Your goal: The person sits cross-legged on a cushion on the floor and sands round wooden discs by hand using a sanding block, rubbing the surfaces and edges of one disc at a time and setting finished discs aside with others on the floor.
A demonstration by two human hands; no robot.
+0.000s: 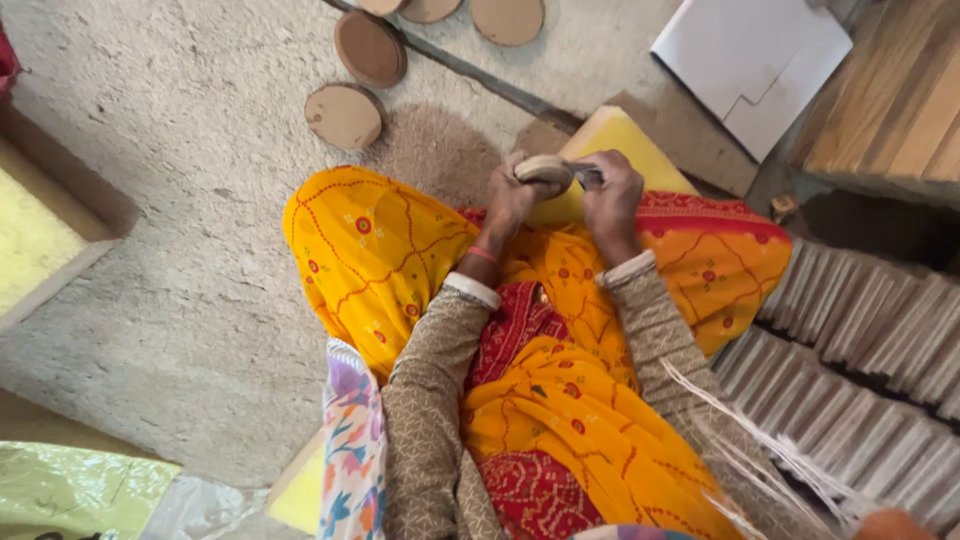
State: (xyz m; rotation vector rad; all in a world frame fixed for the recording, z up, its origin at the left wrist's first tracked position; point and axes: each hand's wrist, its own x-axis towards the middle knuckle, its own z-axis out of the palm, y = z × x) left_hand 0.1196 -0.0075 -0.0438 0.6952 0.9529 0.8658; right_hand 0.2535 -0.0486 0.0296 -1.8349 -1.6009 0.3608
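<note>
My left hand [513,197] and my right hand [611,200] meet in front of my knees, over my yellow and red patterned cloth. Together they grip a small round wooden piece [545,168], pale and disc-like, with a darker end toward the right hand. Behind the hands lies a yellow block [615,137] on the floor. Both forearms wear brown patterned sleeves.
Several round wooden discs [345,115] lie on the grey floor ahead. A white board [750,55] sits at the upper right beside wooden planks [900,100]. Rows of thin pale sticks [860,380] are stacked to my right. A yellow-filled tray [30,235] is at the left.
</note>
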